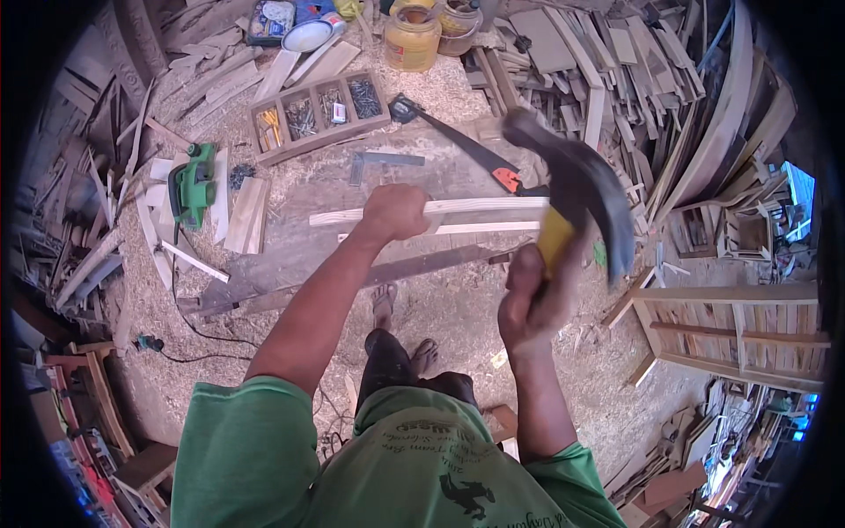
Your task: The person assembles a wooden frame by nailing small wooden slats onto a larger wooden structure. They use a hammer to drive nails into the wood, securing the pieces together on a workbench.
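Pale wooden slats (475, 208) are lying across the sawdust-covered workbench (299, 255), and we are pressing them down with our left hand (395, 212), whose fingers are curling closed over the upper strip near its middle. Our right hand (531, 304) is gripping a claw hammer (576, 189) by its yellow handle, fist wrapped tight around it, and the dark head is blurring above the right end of the slats, well clear of the wood. Just behind the slats a handsaw (462, 145) with a black and orange handle is lying diagonally, and a metal try square (380, 162) is resting to its left. Further back a wooden compartment tray (317, 113) is holding nails and screws in four sections, with a yellow plastic jar (412, 39) standing beyond it. On the left of the bench a green electric planer (193, 183) is sitting among short offcuts, its cord trailing down toward the floor. To our right a slatted wooden frame (735, 330) is standing on the sawdust floor, and heaps of scrap timber (634, 79) are piling up behind the bench. Below the bench edge our sandalled feet (400, 330) are showing.
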Motion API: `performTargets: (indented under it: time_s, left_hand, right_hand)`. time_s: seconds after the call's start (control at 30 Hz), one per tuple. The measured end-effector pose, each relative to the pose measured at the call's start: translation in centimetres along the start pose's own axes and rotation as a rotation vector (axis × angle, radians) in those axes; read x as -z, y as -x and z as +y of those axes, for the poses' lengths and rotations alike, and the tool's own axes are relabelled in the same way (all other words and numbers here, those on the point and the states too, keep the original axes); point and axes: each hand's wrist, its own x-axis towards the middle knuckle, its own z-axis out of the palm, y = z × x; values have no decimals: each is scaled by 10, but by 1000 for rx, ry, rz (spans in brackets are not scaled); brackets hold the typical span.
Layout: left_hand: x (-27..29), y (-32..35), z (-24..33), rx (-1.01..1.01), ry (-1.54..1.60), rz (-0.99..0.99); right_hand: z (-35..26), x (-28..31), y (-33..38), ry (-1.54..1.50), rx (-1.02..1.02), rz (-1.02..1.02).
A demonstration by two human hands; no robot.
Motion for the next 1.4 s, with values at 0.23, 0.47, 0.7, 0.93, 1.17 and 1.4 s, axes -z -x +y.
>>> performTargets:
  time_s: [0.23,0.47,0.7,0.93,1.17,1.4]
  left_hand:
    - [8,-1,5,6,-30,-8]
    - [4,-1,6,-2,-17,-15]
    - [-3,-2,-3,-2,-57,-27]
    - [-2,-4,9,-6,-98,-50]
    - [8,-2,11,-13,19,-27]
    - [19,-4,10,-36,26,-23]
  right_hand:
    - [44,-15,24,331,-285,-436]
    - [36,-10,39,193,7,-80]
    - [2,-17,11,154,-263,-256]
    - [35,-27,29,464,-333,-543]
    - [23,-21,40,249,-43,-68]
    - [48,-31,48,258,-443,-243]
